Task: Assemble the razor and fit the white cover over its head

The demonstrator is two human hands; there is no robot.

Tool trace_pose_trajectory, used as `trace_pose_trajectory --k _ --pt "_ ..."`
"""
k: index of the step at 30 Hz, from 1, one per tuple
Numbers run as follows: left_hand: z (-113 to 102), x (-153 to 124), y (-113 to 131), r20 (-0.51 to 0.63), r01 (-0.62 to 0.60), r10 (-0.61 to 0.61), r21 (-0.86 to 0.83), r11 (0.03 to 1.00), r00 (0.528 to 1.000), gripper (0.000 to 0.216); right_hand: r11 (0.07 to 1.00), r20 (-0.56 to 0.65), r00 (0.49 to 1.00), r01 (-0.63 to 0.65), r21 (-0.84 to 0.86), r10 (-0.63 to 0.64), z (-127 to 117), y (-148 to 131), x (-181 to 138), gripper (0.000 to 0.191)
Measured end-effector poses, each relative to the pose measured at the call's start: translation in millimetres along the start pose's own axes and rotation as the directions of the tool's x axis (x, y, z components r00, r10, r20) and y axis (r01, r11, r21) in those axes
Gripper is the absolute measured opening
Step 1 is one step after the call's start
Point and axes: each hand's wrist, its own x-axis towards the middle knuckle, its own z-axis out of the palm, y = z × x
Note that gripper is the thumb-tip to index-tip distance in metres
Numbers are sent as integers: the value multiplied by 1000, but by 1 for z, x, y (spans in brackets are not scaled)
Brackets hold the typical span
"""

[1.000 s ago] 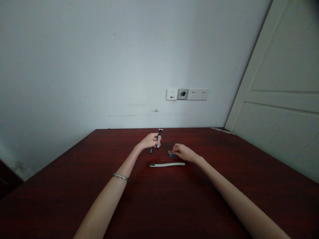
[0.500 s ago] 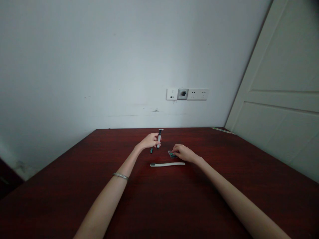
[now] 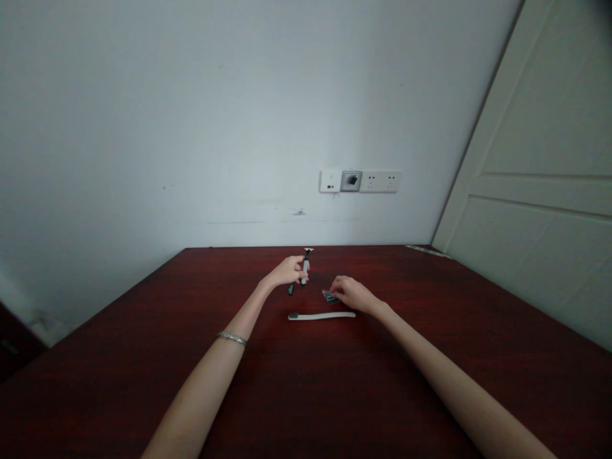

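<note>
My left hand [image 3: 288, 271] is closed round a razor [image 3: 305, 262], holding it upright with its head at the top, over the far middle of a dark red wooden table [image 3: 306, 382]. A silver bracelet [image 3: 231, 338] sits on that forearm. My right hand [image 3: 350, 292] rests on the table with curled fingers touching a small dark green pack [image 3: 328, 295]; whether it grips the pack is unclear. A long white strip-shaped piece [image 3: 321, 315] lies flat just in front of both hands. A small dark green piece [image 3: 290, 290] lies under my left hand.
The table meets a plain white wall with a row of sockets [image 3: 359, 181] above the far edge. A white panelled door [image 3: 540, 191] stands at the right. A thin pale strip [image 3: 427, 250] lies at the table's far right corner.
</note>
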Motion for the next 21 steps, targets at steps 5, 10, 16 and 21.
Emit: trace_pose_trajectory --k 5,10,16,21 --pt "-1 0 0 4 -6 6 -10 1000 1000 16 998 1 1000 -17 54 17 -1 -1 0 15" --pt "-1 -1 0 8 -5 5 -15 1000 1000 16 992 -2 1000 -13 128 13 -3 -4 -1 13" --pt "-1 -2 2 -1 10 -10 -19 1000 1000 19 976 -24 999 -33 217 39 1 2 1 11" --pt "-2 -3 4 -4 2 -3 -35 999 1000 24 946 -79 990 -85 312 115 0 2 2 12"
